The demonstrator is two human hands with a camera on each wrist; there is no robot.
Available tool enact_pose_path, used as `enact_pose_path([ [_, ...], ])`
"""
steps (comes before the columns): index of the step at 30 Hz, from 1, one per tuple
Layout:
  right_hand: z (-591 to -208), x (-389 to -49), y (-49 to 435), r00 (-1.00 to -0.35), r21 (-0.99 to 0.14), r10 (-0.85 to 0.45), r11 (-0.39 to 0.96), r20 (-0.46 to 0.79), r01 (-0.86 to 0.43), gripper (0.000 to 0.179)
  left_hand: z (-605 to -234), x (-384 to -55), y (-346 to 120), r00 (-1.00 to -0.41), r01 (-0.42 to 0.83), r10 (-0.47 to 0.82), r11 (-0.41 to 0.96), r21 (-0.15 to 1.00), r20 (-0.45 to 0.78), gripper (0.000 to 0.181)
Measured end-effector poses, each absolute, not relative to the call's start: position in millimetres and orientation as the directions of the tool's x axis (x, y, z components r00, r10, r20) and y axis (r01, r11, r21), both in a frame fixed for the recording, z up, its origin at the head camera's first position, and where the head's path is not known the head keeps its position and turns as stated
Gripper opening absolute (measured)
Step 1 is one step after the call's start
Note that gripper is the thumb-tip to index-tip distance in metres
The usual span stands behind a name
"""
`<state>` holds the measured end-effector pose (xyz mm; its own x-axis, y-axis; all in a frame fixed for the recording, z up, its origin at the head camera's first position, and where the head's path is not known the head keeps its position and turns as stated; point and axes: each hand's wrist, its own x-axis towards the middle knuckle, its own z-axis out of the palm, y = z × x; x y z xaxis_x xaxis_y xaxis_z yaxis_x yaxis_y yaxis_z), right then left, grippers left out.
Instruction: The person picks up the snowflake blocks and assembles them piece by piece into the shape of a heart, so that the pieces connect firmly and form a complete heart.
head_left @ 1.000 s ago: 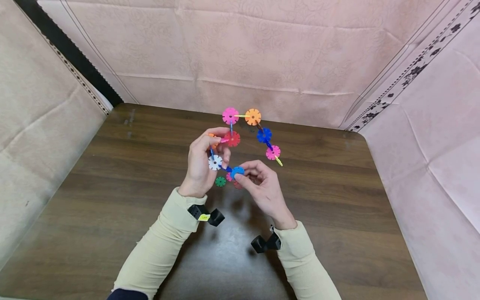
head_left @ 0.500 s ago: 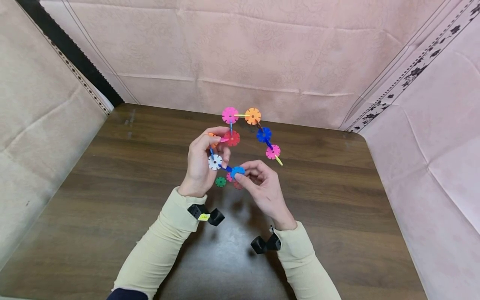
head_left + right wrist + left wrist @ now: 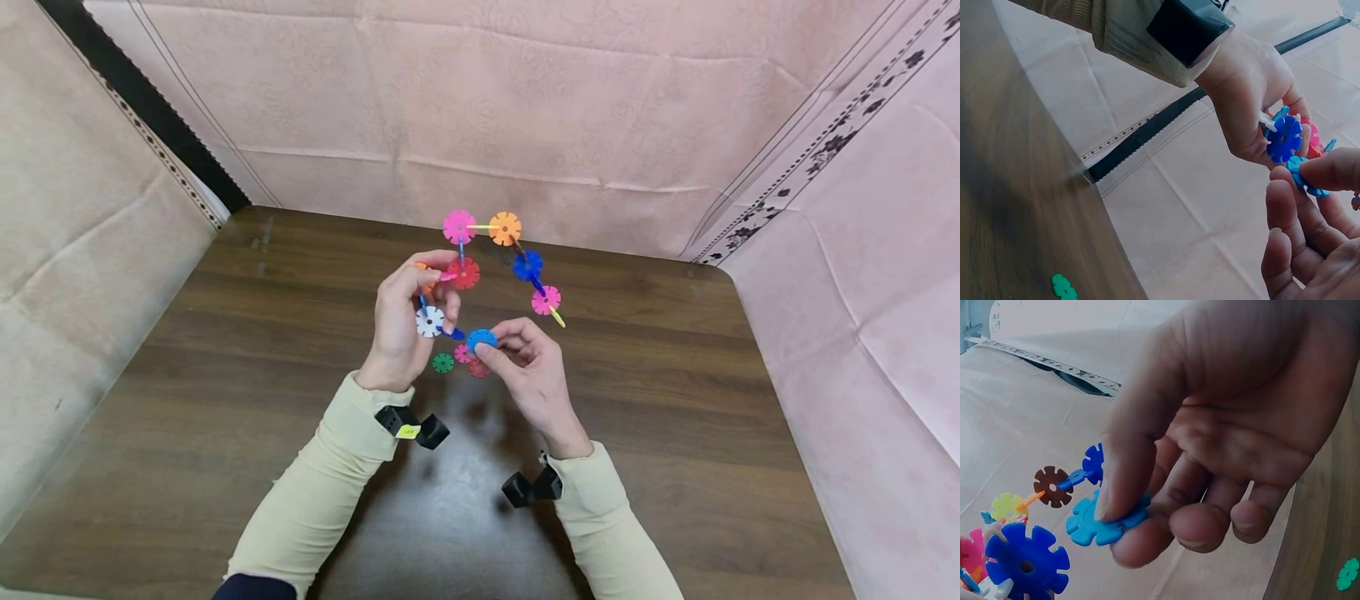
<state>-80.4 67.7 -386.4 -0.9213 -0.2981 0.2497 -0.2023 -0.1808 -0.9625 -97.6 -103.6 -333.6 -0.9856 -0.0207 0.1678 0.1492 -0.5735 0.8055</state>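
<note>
My left hand [image 3: 401,325] grips a chain of slotted flower-shaped plastic discs, with its pink disc [image 3: 459,227], orange disc [image 3: 505,228] and red disc [image 3: 464,273] rising beyond the fingers. A white disc [image 3: 430,322] sits by the palm, followed by a dark blue disc [image 3: 1027,565] at the chain's near end. Between thumb and index finger, my right hand [image 3: 528,367] pinches a light blue disc [image 3: 481,340]. In the right wrist view, this light blue disc [image 3: 1304,177] is close below the dark blue one [image 3: 1284,139].
Loose green [image 3: 442,362], pink [image 3: 462,353] and red [image 3: 478,367] discs lie on the brown wooden table [image 3: 675,417] beneath the hands. The chain's free end trails right to a yellow disc [image 3: 558,317] seen edge-on. Pale cloth walls [image 3: 480,100] enclose the back and sides.
The light blue disc and my right fingers have shifted slightly right, opening a small gap from the dark blue disc in the head view. My left hand keeps its hold, nearly still.
</note>
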Motion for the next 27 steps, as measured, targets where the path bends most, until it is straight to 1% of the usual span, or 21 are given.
enact_pose_path([
  [11,-386.4,-81.1,67.7,-0.92,-0.965,-0.303,-0.157,0.25,-0.21,0.022,-336.1,-97.2,-101.5,-0.988,0.135,-0.017,-0.565,0.814,0.153,0.03],
  [21,-384.7,-79.9,65.3,-0.911,-0.953,-0.304,-0.204,0.278,-0.223,0.021,-339.4,-95.7,-98.0,-0.988,0.139,-0.025,-0.556,0.819,0.151,0.029],
  [27,-385.6,-78.4,62.7,-0.914,-0.943,-0.288,-0.258,0.285,-0.212,0.02,-341.4,-95.1,-94.5,-0.989,0.142,-0.037,-0.551,0.822,0.146,0.029],
])
